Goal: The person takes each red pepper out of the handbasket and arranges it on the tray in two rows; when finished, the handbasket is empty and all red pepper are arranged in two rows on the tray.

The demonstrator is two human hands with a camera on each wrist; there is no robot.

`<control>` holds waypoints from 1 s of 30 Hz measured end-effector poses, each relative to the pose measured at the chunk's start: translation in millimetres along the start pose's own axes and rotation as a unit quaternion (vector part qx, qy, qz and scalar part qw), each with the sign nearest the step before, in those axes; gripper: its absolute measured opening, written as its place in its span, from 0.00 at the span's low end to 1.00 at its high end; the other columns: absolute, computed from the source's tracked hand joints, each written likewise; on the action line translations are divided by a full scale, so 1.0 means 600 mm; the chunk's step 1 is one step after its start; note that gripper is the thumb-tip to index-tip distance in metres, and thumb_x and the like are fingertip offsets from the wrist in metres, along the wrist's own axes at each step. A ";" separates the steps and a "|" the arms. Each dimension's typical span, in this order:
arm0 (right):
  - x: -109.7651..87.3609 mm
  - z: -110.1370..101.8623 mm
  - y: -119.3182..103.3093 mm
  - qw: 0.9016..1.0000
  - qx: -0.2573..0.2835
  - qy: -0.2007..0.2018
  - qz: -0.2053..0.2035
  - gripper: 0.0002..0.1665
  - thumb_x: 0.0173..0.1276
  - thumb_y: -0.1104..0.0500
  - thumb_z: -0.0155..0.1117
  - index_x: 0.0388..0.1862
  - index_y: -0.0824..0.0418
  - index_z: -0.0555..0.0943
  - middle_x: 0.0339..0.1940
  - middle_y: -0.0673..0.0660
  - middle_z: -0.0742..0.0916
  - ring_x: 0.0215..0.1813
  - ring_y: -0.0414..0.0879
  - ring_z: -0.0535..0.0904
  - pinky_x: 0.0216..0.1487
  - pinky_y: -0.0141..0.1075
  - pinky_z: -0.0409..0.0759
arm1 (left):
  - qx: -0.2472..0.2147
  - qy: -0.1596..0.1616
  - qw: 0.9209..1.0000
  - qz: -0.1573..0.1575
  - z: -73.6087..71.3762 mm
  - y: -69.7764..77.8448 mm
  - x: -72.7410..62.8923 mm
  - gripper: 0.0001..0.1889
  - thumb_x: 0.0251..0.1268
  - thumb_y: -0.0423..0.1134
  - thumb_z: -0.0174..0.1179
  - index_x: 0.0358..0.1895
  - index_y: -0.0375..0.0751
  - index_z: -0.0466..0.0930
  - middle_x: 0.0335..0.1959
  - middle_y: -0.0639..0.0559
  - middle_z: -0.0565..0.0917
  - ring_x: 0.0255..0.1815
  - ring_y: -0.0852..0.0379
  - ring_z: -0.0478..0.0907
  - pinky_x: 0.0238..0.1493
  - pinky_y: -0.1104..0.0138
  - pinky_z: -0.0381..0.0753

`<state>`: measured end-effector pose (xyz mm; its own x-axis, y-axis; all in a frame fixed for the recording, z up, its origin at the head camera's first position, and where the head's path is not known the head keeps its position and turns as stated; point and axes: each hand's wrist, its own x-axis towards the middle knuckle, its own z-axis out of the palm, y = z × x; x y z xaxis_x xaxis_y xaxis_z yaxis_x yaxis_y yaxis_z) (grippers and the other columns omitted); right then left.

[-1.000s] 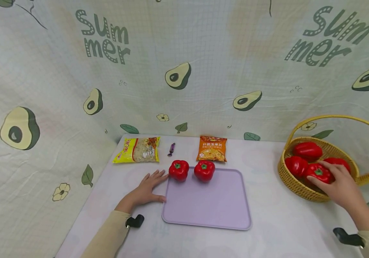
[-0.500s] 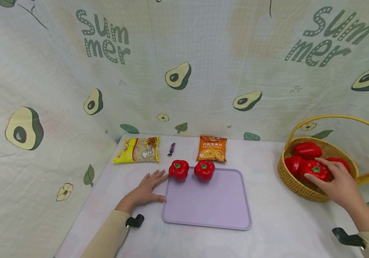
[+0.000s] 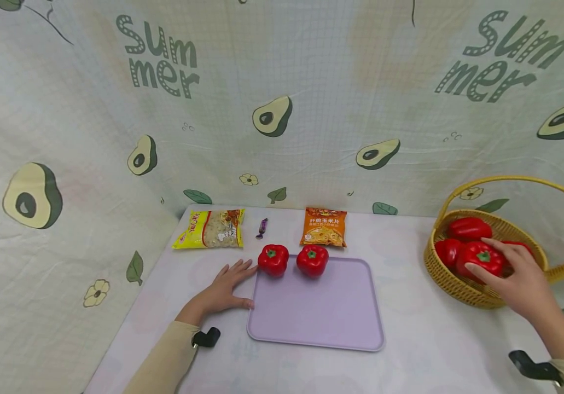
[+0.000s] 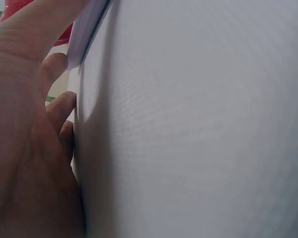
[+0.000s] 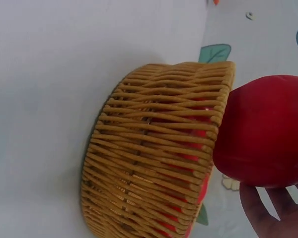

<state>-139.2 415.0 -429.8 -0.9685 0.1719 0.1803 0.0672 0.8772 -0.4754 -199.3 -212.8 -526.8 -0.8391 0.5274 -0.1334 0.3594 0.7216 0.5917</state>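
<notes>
- The held red pepper (image 3: 475, 264) is at the right of the head view, over the near part of the wicker basket (image 3: 459, 290); the right wrist view shows it standing proud of the rim, and whether it touches the weave I cannot tell.
- The right hand (image 3: 520, 276) is clamped on this pepper, thumb on the near side and fingers round the far side. A smooth, glossy skin like this probably slips easily, so an even squeeze across the broad shoulders should serve better than a pinch near the green stem.
- The step in hand looks to be drawing the pepper clear of the basket. Straight up first, then sideways, seems wise: the rim lies close, and the other red pieces (image 3: 470, 229) crowd in beside and behind it.
- The arched handle (image 3: 533, 178), at the far right of the frame, calls for a path on its near side, so that knuckles and sleeve do not snag it.
- The left hand (image 3: 222, 290), left of centre, has its fingers spread on the worktop (image 3: 410, 339), thumb at the left edge of the lilac tray (image 3: 316, 314). Light contact suits; a push could shift the tray and jog the two peppers (image 3: 273, 261) at its upper left edge.
</notes>
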 end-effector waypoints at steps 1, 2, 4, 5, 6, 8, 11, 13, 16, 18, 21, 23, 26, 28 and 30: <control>-0.001 0.000 -0.003 1.000 0.002 -0.001 -0.001 0.50 0.67 0.46 0.73 0.78 0.66 0.62 0.66 0.80 0.63 0.61 0.78 0.58 0.44 0.77 0.74 | 0.000 0.000 1.000 0.001 0.000 0.000 0.000 0.51 0.54 0.65 0.71 0.80 0.56 0.60 0.83 0.51 0.53 0.84 0.44 0.39 0.79 0.41 0.32; -0.003 0.000 -0.005 1.000 0.003 -0.001 -0.002 0.50 0.67 0.46 0.73 0.78 0.66 0.62 0.65 0.80 0.64 0.61 0.78 0.58 0.44 0.76 0.74 | 0.000 0.000 1.000 0.002 0.000 -0.001 0.000 0.51 0.54 0.65 0.71 0.80 0.56 0.60 0.83 0.51 0.53 0.84 0.44 0.40 0.79 0.41 0.32; -0.004 0.000 -0.009 1.000 0.004 -0.002 -0.005 0.50 0.66 0.45 0.73 0.78 0.65 0.62 0.65 0.79 0.64 0.60 0.78 0.59 0.43 0.75 0.75 | 0.002 0.000 1.000 0.003 0.000 -0.001 0.000 0.51 0.54 0.65 0.71 0.81 0.56 0.59 0.83 0.51 0.52 0.84 0.44 0.40 0.79 0.41 0.32; -0.005 0.000 -0.011 1.000 0.005 -0.004 -0.006 0.50 0.66 0.45 0.73 0.78 0.65 0.62 0.65 0.79 0.64 0.60 0.78 0.59 0.43 0.75 0.75 | 0.002 0.000 1.000 0.004 0.000 -0.001 0.000 0.51 0.54 0.65 0.71 0.81 0.56 0.59 0.83 0.51 0.52 0.84 0.44 0.40 0.79 0.41 0.32; -0.005 0.001 -0.012 1.000 0.006 -0.004 -0.009 0.50 0.66 0.45 0.73 0.78 0.65 0.63 0.65 0.79 0.64 0.60 0.78 0.59 0.43 0.76 0.75 | 0.002 0.000 1.000 0.003 0.000 -0.001 0.001 0.51 0.54 0.65 0.71 0.81 0.56 0.59 0.83 0.51 0.53 0.84 0.44 0.40 0.79 0.41 0.32; -0.007 0.002 -0.015 1.000 0.008 -0.003 -0.014 0.49 0.66 0.45 0.73 0.77 0.65 0.64 0.65 0.78 0.65 0.60 0.77 0.59 0.42 0.75 0.75 | 0.001 0.000 1.000 0.003 0.000 -0.001 0.001 0.51 0.54 0.65 0.71 0.80 0.56 0.60 0.83 0.50 0.53 0.84 0.44 0.40 0.79 0.41 0.32; -0.008 0.002 -0.019 1.000 0.012 -0.003 -0.022 0.49 0.66 0.45 0.74 0.77 0.64 0.64 0.64 0.78 0.66 0.61 0.77 0.59 0.41 0.75 0.75 | 0.001 0.000 1.000 0.003 -0.001 0.000 0.001 0.51 0.54 0.64 0.71 0.80 0.55 0.60 0.83 0.50 0.53 0.84 0.44 0.40 0.79 0.41 0.32; -0.009 0.001 -0.023 1.000 0.015 -0.003 -0.025 0.49 0.65 0.45 0.74 0.77 0.64 0.64 0.64 0.77 0.66 0.61 0.77 0.59 0.40 0.75 0.76 | 0.002 0.000 1.000 0.004 -0.001 0.000 0.001 0.51 0.54 0.64 0.71 0.80 0.55 0.60 0.83 0.50 0.53 0.84 0.44 0.40 0.79 0.41 0.32; -0.010 0.002 -0.029 0.999 0.018 -0.010 -0.027 0.50 0.65 0.45 0.74 0.78 0.63 0.63 0.65 0.77 0.66 0.61 0.77 0.58 0.37 0.73 0.78 | 0.005 0.000 1.000 0.005 0.000 0.000 0.001 0.51 0.54 0.64 0.71 0.80 0.55 0.60 0.83 0.50 0.53 0.84 0.44 0.40 0.79 0.41 0.32; -0.011 0.004 -0.033 0.999 0.021 -0.015 -0.030 0.50 0.65 0.45 0.74 0.78 0.63 0.63 0.65 0.78 0.66 0.62 0.77 0.58 0.36 0.72 0.79 | 0.004 0.000 1.000 0.006 0.000 0.000 0.001 0.51 0.54 0.64 0.71 0.80 0.54 0.60 0.83 0.50 0.53 0.84 0.44 0.40 0.79 0.40 0.32; -0.012 0.008 -0.038 0.999 0.023 -0.019 -0.034 0.50 0.64 0.46 0.75 0.78 0.62 0.63 0.66 0.78 0.66 0.62 0.77 0.58 0.36 0.72 0.79 | 0.003 0.001 1.000 0.006 -0.001 0.000 0.000 0.51 0.54 0.64 0.71 0.80 0.55 0.60 0.83 0.50 0.53 0.84 0.44 0.40 0.79 0.40 0.32; -0.013 0.010 -0.041 0.999 0.025 -0.019 -0.038 0.50 0.64 0.46 0.76 0.78 0.63 0.64 0.66 0.78 0.66 0.63 0.77 0.58 0.37 0.73 0.78 | 0.002 0.002 1.000 0.007 -0.001 0.000 0.000 0.51 0.54 0.64 0.71 0.80 0.54 0.60 0.83 0.50 0.53 0.84 0.43 0.40 0.79 0.40 0.32; -0.015 0.013 -0.048 0.998 0.029 -0.020 -0.044 0.49 0.63 0.47 0.76 0.77 0.62 0.65 0.66 0.78 0.67 0.62 0.76 0.59 0.38 0.73 0.78 | 0.003 0.002 1.000 0.006 0.000 0.000 0.000 0.51 0.54 0.64 0.71 0.80 0.54 0.60 0.83 0.50 0.53 0.84 0.44 0.40 0.79 0.41 0.32; -0.017 0.016 -0.052 0.998 0.033 -0.020 -0.053 0.48 0.64 0.47 0.76 0.76 0.62 0.66 0.65 0.77 0.68 0.61 0.76 0.61 0.38 0.73 0.78 | 0.004 0.002 1.000 0.006 0.001 -0.001 0.001 0.51 0.54 0.64 0.71 0.80 0.54 0.60 0.83 0.50 0.53 0.84 0.44 0.40 0.79 0.41 0.32; -0.019 0.020 -0.057 0.997 0.039 -0.020 -0.062 0.46 0.64 0.47 0.76 0.75 0.62 0.67 0.64 0.76 0.70 0.60 0.76 0.63 0.39 0.72 0.79 | 0.005 0.003 1.000 0.005 0.001 -0.001 0.001 0.51 0.54 0.64 0.71 0.80 0.55 0.60 0.83 0.50 0.53 0.84 0.44 0.40 0.79 0.41 0.32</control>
<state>-133.4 377.6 -426.0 -0.9771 0.0450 0.2078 -0.0706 0.8532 -0.5168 -199.9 -212.6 -527.9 -0.8378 0.5319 -0.1232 0.3716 0.7207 0.5852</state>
